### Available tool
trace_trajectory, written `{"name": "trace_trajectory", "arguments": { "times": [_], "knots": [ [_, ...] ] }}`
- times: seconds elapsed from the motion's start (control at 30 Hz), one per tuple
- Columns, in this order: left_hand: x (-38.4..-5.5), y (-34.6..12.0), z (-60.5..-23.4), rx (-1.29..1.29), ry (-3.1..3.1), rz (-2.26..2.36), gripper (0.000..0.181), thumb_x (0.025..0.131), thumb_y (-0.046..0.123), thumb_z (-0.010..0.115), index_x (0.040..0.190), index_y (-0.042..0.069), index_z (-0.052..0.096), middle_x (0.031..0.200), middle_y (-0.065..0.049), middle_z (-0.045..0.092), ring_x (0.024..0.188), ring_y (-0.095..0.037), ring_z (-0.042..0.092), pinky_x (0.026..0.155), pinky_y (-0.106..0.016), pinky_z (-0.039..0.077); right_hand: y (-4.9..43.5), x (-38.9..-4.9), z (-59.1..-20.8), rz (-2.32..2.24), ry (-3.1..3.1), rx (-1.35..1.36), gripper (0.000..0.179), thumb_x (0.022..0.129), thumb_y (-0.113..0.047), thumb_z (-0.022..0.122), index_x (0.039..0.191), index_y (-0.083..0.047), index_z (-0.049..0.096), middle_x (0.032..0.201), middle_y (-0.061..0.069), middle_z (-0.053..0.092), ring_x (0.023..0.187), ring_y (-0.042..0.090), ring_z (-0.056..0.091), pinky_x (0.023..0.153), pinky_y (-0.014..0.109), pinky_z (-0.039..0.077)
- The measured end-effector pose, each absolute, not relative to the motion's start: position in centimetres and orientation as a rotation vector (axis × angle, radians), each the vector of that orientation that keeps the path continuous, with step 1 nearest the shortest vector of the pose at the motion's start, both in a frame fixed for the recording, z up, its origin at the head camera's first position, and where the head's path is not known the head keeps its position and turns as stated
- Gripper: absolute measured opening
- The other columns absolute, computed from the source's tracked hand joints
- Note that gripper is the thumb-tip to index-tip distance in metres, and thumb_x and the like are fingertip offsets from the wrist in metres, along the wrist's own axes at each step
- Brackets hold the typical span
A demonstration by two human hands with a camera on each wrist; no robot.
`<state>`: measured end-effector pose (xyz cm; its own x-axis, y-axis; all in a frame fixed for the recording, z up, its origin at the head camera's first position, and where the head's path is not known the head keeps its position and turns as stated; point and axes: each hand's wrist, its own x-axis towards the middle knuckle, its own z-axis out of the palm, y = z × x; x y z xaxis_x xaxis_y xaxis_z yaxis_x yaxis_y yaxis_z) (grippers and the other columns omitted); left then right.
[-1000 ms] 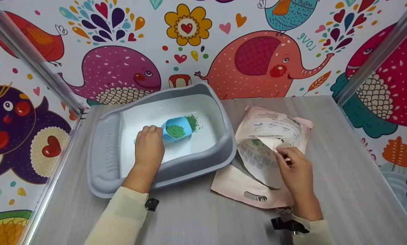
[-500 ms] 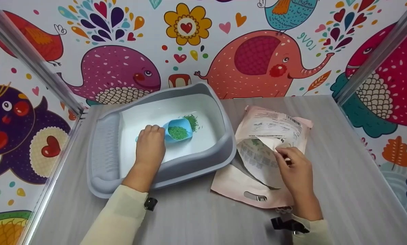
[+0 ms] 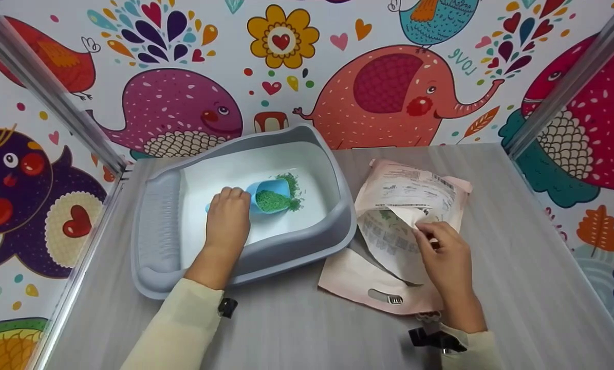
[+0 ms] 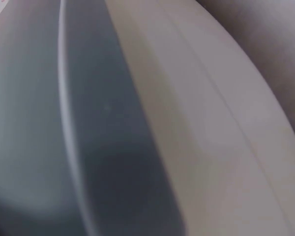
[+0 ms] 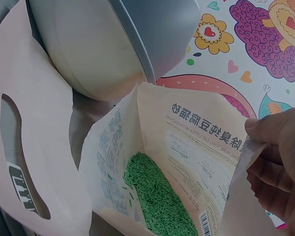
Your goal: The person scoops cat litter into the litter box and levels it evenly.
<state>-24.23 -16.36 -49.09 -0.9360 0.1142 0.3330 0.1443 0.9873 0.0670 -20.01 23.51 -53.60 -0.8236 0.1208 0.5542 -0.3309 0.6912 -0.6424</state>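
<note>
Left hand (image 3: 228, 218) grips blue scoop (image 3: 275, 186) inside grey tray (image 3: 294, 241) — green pellets (image 3: 272, 202) in scoop and across its lip; right hand (image 3: 448, 259) pinches edge of pinkish bag (image 3: 414, 187).

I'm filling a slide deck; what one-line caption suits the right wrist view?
The right hand pinches the edge of an open bag with green pellets inside, a gray-rimmed tray behind.
</note>
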Motion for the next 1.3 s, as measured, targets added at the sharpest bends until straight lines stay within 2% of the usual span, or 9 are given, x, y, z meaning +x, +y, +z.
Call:
{"name": "trace_trajectory", "arguments": {
  "times": [0.6,0.93,1.3],
  "knots": [
    [-24.33,-16.37,-49.27,-0.199,-2.741,-0.162,0.023,0.084,-0.015,0.067,0.103,-0.004,0.073,0.105,-0.017,0.072,0.107,-0.036,0.064,0.096,-0.047,0.053,23.5,-20.05,-53.64,1.006,-2.329,0.162,0.014,0.086,0.004,0.079,0.097,-0.003,0.079,0.091,0.005,0.074,0.078,-0.002,0.059,0.066,0.002,0.043],
    [-24.22,-16.51,-49.57,-0.185,-2.699,-0.188,0.024,0.082,-0.017,0.068,0.101,-0.004,0.072,0.103,-0.017,0.07,0.104,-0.036,0.063,0.093,-0.047,0.052,23.55,-20.21,-53.73,1.041,-2.333,0.152,0.012,0.087,0.003,0.079,0.097,-0.004,0.079,0.091,0.005,0.074,0.079,-0.008,0.056,0.067,0.001,0.044],
    [-24.21,-16.6,-49.7,-0.168,-2.655,-0.232,0.021,0.083,-0.017,0.067,0.098,-0.004,0.072,0.1,-0.019,0.071,0.1,-0.037,0.063,0.088,-0.048,0.051,23.51,-20.24,-53.78,1.024,-2.324,0.172,0.013,0.086,0.004,0.079,0.097,-0.003,0.079,0.091,0.006,0.075,0.077,-0.006,0.057,0.066,0.001,0.044]
  ]
}}
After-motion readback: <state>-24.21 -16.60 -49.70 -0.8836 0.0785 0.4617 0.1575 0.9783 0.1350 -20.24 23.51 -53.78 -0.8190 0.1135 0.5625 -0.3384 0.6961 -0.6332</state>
